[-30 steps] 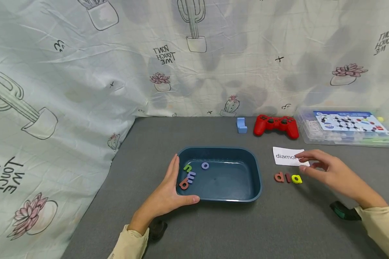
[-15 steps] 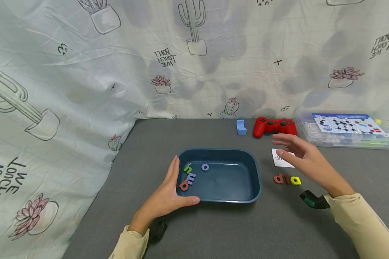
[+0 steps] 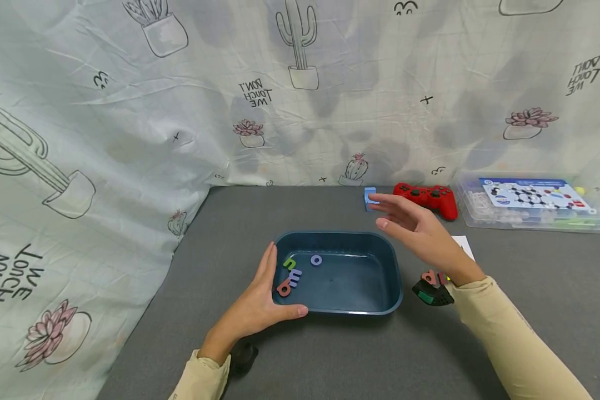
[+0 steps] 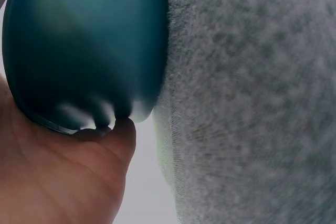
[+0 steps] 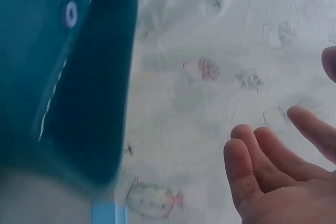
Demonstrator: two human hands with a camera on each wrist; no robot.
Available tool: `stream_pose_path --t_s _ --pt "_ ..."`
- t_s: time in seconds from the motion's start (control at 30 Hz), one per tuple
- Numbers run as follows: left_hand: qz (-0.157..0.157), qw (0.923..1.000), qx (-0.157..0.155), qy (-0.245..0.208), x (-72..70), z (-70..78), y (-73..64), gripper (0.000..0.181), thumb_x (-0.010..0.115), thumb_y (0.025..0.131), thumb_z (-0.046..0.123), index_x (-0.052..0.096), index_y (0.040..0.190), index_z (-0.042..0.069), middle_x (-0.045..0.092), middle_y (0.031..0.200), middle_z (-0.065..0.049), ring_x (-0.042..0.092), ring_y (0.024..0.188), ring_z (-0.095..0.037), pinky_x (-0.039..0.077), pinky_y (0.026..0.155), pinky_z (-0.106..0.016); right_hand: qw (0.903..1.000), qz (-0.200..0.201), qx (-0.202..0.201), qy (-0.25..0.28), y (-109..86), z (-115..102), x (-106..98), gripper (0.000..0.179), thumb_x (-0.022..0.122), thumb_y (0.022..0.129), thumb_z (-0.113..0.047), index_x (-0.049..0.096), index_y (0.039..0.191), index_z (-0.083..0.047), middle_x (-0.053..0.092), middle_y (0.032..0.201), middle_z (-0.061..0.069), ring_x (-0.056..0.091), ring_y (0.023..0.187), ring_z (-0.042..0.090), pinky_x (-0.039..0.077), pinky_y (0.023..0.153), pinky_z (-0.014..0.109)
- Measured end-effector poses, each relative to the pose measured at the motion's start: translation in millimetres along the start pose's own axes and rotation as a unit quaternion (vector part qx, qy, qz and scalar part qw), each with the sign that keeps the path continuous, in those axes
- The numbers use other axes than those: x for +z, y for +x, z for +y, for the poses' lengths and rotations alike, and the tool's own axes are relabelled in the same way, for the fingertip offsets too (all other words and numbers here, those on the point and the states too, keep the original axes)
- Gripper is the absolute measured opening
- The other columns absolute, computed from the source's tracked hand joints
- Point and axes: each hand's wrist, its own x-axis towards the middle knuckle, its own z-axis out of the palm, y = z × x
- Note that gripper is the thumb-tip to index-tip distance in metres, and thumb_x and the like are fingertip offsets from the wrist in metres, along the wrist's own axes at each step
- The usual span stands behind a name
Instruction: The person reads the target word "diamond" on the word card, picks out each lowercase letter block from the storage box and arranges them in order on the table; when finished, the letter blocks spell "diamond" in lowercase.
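Observation:
My left hand (image 3: 260, 291) holds the near left corner of a dark teal tray (image 3: 350, 308), fingers along its left wall and thumb at the front rim. In the left wrist view, fingertips (image 4: 123, 129) press against the tray's side. Inside lie a green n (image 3: 289, 264), a purple m (image 3: 294, 277), a reddish round letter (image 3: 283, 288) and a purple o (image 3: 316, 260). Empty, with fingers loosely extended, my right hand (image 3: 420, 230) hovers past the tray's far right corner. Its wrist partly hides a reddish d (image 3: 429, 276) and the letters beside it.
A white word card (image 3: 463, 246) shows partly behind the right wrist. Along the back stand a light blue block (image 3: 369, 195), a red game controller (image 3: 430, 199) and a clear plastic case (image 3: 540, 214). A cactus-print cloth (image 3: 380, 89) hangs behind the grey table (image 3: 330, 361).
My right hand has moved left, from over the word card to the tray's far right corner. The left hand, tray and letters have stayed in place.

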Motion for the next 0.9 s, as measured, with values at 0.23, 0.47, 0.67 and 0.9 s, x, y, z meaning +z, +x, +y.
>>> stream_pose_path --t_s 0.23,0.47,0.67,0.9 --pt "0.000 1.0000 -0.004 0.001 0.5 1.0 -0.3 0.139 0.090 0.082 0.054 -0.011 0.172 0.023 -0.018 0.178 -0.001 -0.001 0.163 -0.037 0.012 0.120 -0.074 0.9990 -0.025 -0.023 0.027 19.5 -0.9 27.1 0.055 0.062 0.109 -0.017 0.047 0.162 -0.011 0.051 0.161 0.009 0.052 0.143 0.029 0.051 0.104 0.027" --pt "0.006 1.0000 -0.006 -0.003 0.7 2.4 -0.2 0.139 0.090 0.082 0.053 -0.011 0.172 0.023 -0.018 0.178 0.000 -0.001 0.163 -0.037 0.011 0.121 -0.073 0.9956 -0.062 -0.058 0.039 36.0 -0.6 53.8 0.059 0.063 0.108 -0.014 0.044 0.163 -0.007 0.048 0.163 0.010 0.053 0.142 0.030 0.050 0.109 0.041" --pt "0.002 0.9999 -0.010 -0.009 0.6 2.4 -0.1 0.138 0.090 0.083 0.054 -0.012 0.172 0.025 -0.018 0.178 0.002 0.000 0.163 -0.037 0.011 0.121 -0.074 0.9934 -0.086 -0.065 0.038 46.4 0.5 73.8 0.059 0.063 0.109 -0.014 0.043 0.164 -0.009 0.047 0.164 0.009 0.053 0.142 0.030 0.046 0.112 0.054" --pt "0.000 0.9999 -0.002 -0.016 0.4 1.2 0.1 0.138 0.089 0.084 0.054 -0.012 0.172 0.024 -0.018 0.178 0.001 0.000 0.163 -0.037 0.013 0.121 -0.074 0.9926 -0.110 -0.041 0.033 56.1 2.2 91.1 0.060 0.064 0.109 -0.021 0.043 0.165 -0.012 0.046 0.165 0.005 0.048 0.147 0.028 0.039 0.118 0.057"
